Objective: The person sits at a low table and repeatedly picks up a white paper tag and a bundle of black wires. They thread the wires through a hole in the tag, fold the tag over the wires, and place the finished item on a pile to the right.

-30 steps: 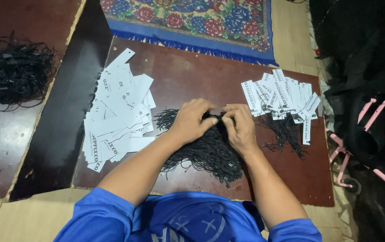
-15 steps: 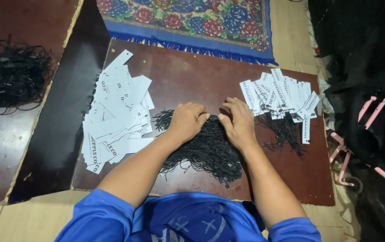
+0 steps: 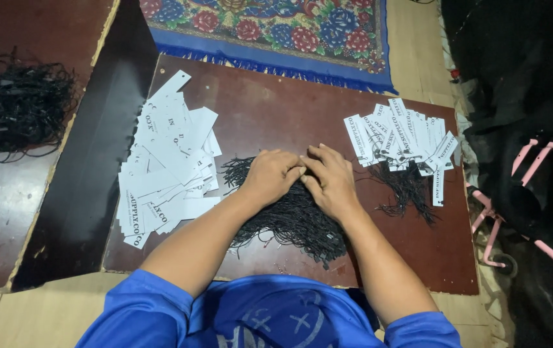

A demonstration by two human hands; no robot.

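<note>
Likely snag risk: loops of the black string pile (image 3: 292, 219) tangled thickly, so several strands apt to lift together and drag the heap off the brown table (image 3: 276, 109). Left hand (image 3: 270, 175) and right hand (image 3: 331, 180) pressed atop the pile at table centre, fingers curled and close together, pinching strands; exact grip hidden. Strings thin, dark, matted.
</note>
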